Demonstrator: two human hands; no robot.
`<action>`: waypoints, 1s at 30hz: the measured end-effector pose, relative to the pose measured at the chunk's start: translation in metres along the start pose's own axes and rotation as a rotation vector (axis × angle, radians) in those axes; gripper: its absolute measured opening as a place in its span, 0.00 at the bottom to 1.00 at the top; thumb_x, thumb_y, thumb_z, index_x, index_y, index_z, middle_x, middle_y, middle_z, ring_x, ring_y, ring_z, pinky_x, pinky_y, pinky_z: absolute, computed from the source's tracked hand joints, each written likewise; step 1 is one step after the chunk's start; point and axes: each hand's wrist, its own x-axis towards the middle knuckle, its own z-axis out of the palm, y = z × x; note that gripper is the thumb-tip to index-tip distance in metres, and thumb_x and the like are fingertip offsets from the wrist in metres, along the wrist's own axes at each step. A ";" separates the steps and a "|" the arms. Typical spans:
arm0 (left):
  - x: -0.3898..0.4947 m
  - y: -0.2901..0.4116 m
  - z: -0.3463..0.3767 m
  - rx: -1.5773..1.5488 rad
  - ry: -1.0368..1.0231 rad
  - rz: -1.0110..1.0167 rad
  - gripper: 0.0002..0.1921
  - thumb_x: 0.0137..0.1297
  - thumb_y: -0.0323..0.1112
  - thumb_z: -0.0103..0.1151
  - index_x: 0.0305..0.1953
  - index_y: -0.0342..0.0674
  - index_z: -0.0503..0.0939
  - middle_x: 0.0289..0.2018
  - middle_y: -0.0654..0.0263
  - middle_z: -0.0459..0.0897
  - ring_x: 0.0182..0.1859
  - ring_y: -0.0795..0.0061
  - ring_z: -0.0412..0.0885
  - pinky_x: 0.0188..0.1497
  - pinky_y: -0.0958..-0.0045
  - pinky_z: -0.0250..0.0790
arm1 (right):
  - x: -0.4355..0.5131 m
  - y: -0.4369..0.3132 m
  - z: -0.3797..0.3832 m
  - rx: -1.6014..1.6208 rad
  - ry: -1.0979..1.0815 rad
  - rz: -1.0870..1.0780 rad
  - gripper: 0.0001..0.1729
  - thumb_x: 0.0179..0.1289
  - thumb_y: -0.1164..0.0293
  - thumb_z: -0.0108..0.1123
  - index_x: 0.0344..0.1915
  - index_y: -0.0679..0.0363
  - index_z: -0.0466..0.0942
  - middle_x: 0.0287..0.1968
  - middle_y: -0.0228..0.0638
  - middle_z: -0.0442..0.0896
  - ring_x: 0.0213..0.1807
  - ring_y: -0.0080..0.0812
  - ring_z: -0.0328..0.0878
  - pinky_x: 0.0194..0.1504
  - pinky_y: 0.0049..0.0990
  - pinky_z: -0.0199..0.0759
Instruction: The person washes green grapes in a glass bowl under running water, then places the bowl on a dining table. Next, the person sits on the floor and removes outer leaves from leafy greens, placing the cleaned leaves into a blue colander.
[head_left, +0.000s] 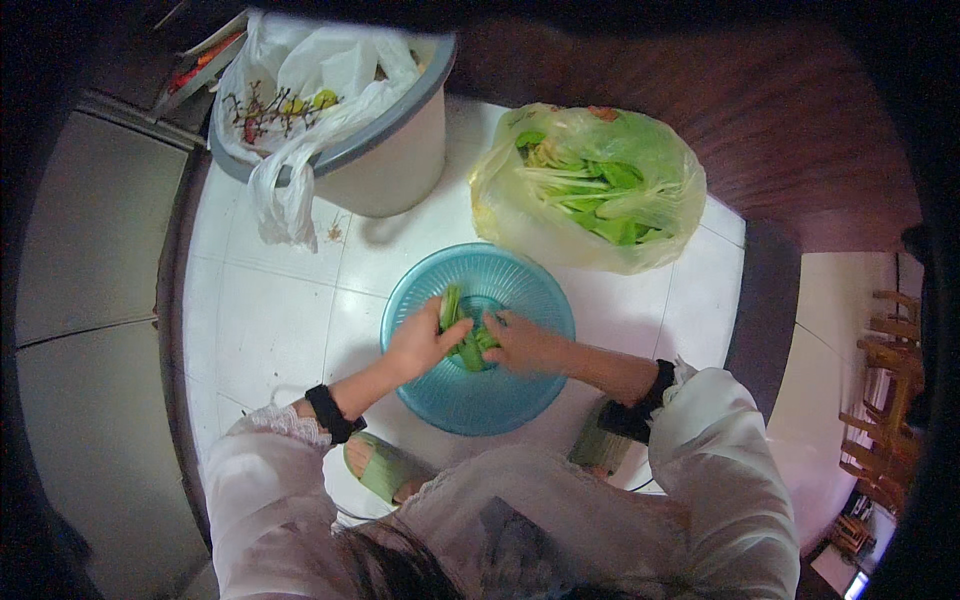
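Over the blue plastic colander (487, 416), my left hand (420, 341) grips a small bunch of leafy greens (450, 307), its pale-green stems pointing up past the thumb. My right hand (529, 345) is blurred by motion and bent over the leaf ends, with its fingertips at the leaves. Whether those fingers pinch a leaf cannot be made out. The colander stands on the floor before me, between my feet. Beyond it, a yellowish translucent plastic bag (495, 202) lies spread around more leafy greens (600, 184) with pale stems and roots.
A grey-rimmed bin (397, 165) lined with a white plastic bag (281, 199) stands at the upper left, holding grape stalks (277, 109). Grey cabinet-like panels (97, 225) line the left. Dark reddish-brown wood (787, 150) rises at the upper right. Wooden stools (885, 397) are far right.
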 end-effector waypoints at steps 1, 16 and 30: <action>0.001 -0.005 0.002 0.089 -0.024 0.048 0.25 0.57 0.45 0.56 0.47 0.28 0.66 0.40 0.43 0.76 0.41 0.49 0.76 0.41 0.57 0.69 | 0.001 0.004 -0.007 0.047 -0.075 -0.015 0.25 0.61 0.56 0.51 0.49 0.65 0.67 0.38 0.48 0.76 0.36 0.48 0.76 0.42 0.41 0.71; 0.016 0.070 -0.021 0.325 0.006 0.574 0.14 0.60 0.35 0.52 0.45 0.36 0.75 0.52 0.54 0.72 0.43 0.53 0.77 0.45 0.62 0.71 | 0.051 0.140 -0.129 -0.145 0.180 0.019 0.25 0.47 0.67 0.62 0.47 0.62 0.72 0.40 0.45 0.75 0.46 0.45 0.71 0.48 0.38 0.66; 0.096 0.097 -0.023 1.048 0.208 0.548 0.14 0.60 0.45 0.50 0.38 0.45 0.79 0.33 0.61 0.78 0.45 0.65 0.74 0.55 0.55 0.60 | 0.071 0.128 -0.108 -0.191 0.248 0.080 0.28 0.43 0.64 0.67 0.45 0.60 0.66 0.40 0.46 0.70 0.47 0.47 0.67 0.46 0.40 0.64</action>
